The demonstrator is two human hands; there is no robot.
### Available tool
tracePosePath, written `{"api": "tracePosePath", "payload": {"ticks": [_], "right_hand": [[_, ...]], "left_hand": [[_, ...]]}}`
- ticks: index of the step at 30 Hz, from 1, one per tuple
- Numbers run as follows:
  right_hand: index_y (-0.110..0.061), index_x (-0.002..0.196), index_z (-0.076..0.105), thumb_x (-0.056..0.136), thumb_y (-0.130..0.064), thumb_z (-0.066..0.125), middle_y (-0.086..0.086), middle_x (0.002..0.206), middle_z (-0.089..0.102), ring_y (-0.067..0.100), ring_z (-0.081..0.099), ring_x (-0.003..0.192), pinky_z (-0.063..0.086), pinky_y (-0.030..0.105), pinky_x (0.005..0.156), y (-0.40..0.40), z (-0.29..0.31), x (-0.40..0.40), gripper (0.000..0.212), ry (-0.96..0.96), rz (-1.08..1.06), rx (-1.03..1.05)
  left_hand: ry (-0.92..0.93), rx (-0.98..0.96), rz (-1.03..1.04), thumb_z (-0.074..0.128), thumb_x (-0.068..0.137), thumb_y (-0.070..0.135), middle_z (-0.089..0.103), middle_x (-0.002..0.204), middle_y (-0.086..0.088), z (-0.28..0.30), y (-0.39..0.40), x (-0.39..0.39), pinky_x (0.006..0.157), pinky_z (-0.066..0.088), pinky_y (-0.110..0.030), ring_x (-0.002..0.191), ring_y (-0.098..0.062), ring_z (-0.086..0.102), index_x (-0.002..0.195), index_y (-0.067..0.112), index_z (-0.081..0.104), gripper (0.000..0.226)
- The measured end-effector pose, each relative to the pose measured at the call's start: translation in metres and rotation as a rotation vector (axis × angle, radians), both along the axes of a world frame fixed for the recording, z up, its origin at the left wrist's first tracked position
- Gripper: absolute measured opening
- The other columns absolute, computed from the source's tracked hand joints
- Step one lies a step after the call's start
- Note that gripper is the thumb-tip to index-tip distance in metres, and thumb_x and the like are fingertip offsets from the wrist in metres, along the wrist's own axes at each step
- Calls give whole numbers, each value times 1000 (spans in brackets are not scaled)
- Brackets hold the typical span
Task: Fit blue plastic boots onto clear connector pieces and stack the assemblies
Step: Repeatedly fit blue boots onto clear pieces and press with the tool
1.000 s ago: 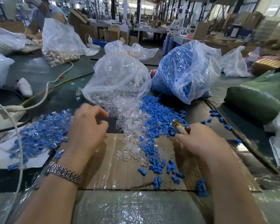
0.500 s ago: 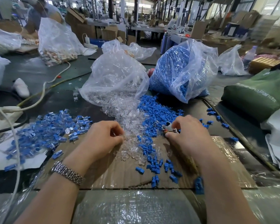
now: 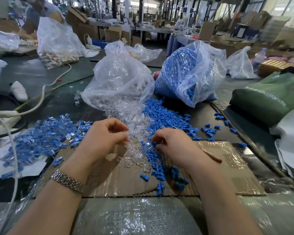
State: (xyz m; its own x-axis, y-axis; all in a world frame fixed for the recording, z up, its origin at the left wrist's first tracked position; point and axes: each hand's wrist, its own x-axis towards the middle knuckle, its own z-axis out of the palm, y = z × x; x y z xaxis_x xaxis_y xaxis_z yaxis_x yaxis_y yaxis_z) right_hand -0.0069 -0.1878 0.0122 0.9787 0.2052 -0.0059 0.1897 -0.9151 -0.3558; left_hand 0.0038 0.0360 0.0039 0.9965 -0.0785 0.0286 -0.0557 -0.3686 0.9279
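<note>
1. The left hand [image 3: 103, 136] is hovering over the near edge of the clear connector pieces [image 3: 134, 133], its fingers curled with the tips drawn together; they appear to be pinching one clear piece, though the piece is too transparent to make out with certainty.
2. The right hand [image 3: 173, 143] is resting among the loose blue boots [image 3: 161, 116], fingertips closing on a blue boot [image 3: 153, 144] at the pile's near side. A thin stick [image 3: 212, 156] is also lying under this hand, its brown end projecting to the right.
3. The clear pieces are spilling from an open clear bag [image 3: 119, 82] onto a sheet of cardboard [image 3: 227, 167]; the blue boots are lying just beside them, to the right.
4. A second bag [image 3: 190, 73] (filled with blue boots) is standing behind that pile.
5. Finished assemblies [image 3: 41, 138] are lying heaped to the left of the left hand, partly on white paper [image 3: 32, 168].
6. A metal bracelet [image 3: 66, 181] is sitting on the left wrist.
7. A green bag [image 3: 270, 99] is lying at the right.
</note>
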Motion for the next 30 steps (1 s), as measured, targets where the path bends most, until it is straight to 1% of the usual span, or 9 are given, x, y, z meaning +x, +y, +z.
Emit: {"api": "tracePosePath", "payload": {"ticks": [4,7,12,16,20,22,24,28,30], "right_hand": [[-26,103,69,94,-22,71,-7,104,65,15,59,99,51,36,92,1,-3,5,10,-2,-24,-9],[-26,107,70,95,-25,70,-6,106,63,16,59,100,50,36,92,0,-4,7,12,-8,-22,-40],[-28,112,71,97,-32,67,-5,103,53,20,57,99,50,38,88,4,-6,8,16,-30,-3,-87],[-25,105,70,98,-24,65,-5,97,60,19,59,94,46,31,79,1,-7,9,9,-64,-64,-79],[-22,110,68,98,-20,62,-3,103,62,19,58,93,51,35,82,-3,-5,7,14,-103,-85,-89],[-20,106,72,100,-20,60,-4,96,60,16,58,88,49,32,78,-4,-4,5,14,-136,-75,-90],[-22,99,74,99,-21,63,-10,89,63,9,60,82,48,25,74,-4,-1,2,11,-194,-93,80],[-19,91,76,90,-15,76,-3,80,75,7,70,75,56,21,73,-3,15,-9,4,-105,-41,850],[-11,93,76,88,-10,77,0,78,75,8,70,71,55,19,71,2,20,-14,5,-49,39,1050]], "left_hand": [[195,-456,-50,78,73,0,76,91,-19,3,-2,0,73,62,-26,91,-32,76,100,-5,67,30],[287,-716,-93,77,69,-2,74,96,-25,4,-5,-1,69,62,-26,91,-34,75,99,-6,66,32],[359,-833,-155,74,76,-1,74,102,-24,4,-6,-1,68,61,-26,92,-31,75,100,-3,70,25],[400,-912,-164,72,75,-8,74,101,-24,5,-7,-2,66,61,-24,91,-30,76,97,-3,71,23],[429,-915,-194,72,75,-8,74,101,-23,7,-8,-4,65,61,-24,92,-30,76,90,-1,77,17],[430,-910,-205,72,76,-6,74,103,-25,8,-8,-4,67,61,-24,94,-31,76,90,-1,78,16],[425,-911,-207,73,74,-7,73,104,-25,6,-9,-4,67,61,-24,96,-32,75,91,-2,77,18],[348,-821,-232,80,69,-1,75,105,-19,6,-9,-5,63,59,-22,90,-26,75,88,6,78,20],[291,-755,-244,84,67,2,76,100,-14,7,-10,-5,61,57,-21,82,-19,74,85,11,79,21]]}}
